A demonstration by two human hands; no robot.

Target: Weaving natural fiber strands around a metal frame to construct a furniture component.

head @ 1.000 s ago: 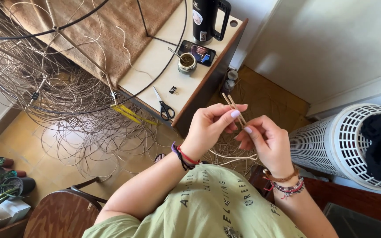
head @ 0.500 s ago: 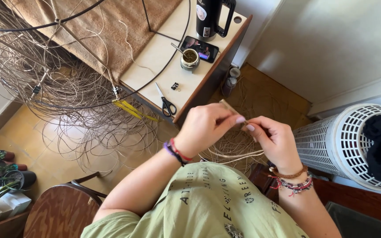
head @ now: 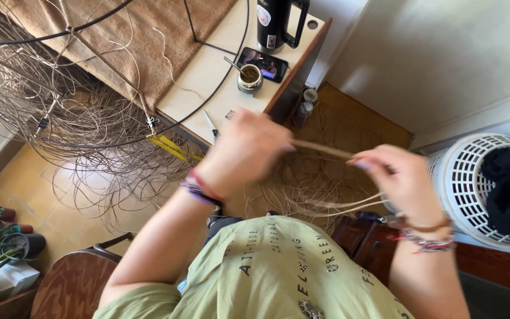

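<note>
Seen from above, nearest: a green printed shirt, both forearms raised in front of it. Left hand, blurred, fingers closed around one end of a pale cane strand; right hand pinching the other end, thumb and fingertips pressed together on it. Strand stretched nearly level between the two hands, seemingly pulled taut to keep it straight and under control. More pale strands trailing from under the right hand down toward the lap, ends hidden behind the wrist. Bracelets on both wrists. At the right, a white perforated basket holding dark cloth, cut off by the frame. Below the hands, a loose tangle of cane coils spread on the yellowish floor, draped from a dark wire frame; yellow ties at the tabletop's near edge. Scissors at that near edge, partly hidden by the left hand. Farther along the tabletop: a small cup with a metal straw, a phone, and at the far corner a black jug, top cut off. Exact grip of the left fingers hard to make out through motion blur.
</note>
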